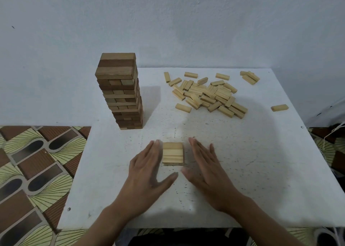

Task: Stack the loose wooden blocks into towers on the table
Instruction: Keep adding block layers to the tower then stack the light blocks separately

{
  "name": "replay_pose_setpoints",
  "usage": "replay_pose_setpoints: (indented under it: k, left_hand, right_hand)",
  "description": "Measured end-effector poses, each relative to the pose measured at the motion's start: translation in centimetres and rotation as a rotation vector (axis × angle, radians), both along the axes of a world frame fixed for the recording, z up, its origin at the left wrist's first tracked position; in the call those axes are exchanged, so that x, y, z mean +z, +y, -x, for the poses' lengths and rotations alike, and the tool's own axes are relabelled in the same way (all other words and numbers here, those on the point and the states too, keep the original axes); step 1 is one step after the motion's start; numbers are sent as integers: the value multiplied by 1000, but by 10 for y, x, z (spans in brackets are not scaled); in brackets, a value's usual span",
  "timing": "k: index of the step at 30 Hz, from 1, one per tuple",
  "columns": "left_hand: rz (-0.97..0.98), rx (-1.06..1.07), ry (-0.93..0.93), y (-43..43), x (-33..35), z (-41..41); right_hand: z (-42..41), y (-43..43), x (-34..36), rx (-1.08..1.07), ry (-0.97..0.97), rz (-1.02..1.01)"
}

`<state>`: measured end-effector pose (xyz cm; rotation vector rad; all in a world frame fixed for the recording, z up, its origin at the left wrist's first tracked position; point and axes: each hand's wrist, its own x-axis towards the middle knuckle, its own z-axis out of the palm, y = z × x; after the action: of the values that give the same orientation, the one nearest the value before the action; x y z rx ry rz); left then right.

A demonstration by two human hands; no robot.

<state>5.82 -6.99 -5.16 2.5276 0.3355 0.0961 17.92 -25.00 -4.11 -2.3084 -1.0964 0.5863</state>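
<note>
A short stack of pale wooden blocks sits near the front middle of the white table. My left hand lies flat with straight fingers just left of it, its fingertips close to the stack's left side. My right hand lies flat a little to the right of the stack, apart from it. Neither hand holds anything. A heap of loose pale blocks lies at the back right of the table. A tall tower of darker blocks stands at the back left.
One stray block lies near the table's right edge, and a few more sit at the far right corner. A white wall rises behind the table. Patterned floor shows on the left, beyond the table's edge.
</note>
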Motion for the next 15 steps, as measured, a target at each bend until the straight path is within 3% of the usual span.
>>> replay_pose_setpoints:
  k: [6,15]
  left_hand:
    - [-101,12,-20,-4,-15,-2]
    - [-146,9,-29,-5,-19,-2]
  right_hand:
    - [1,7,-8,109,-187,84]
    - [4,9,-13,97,-208,86]
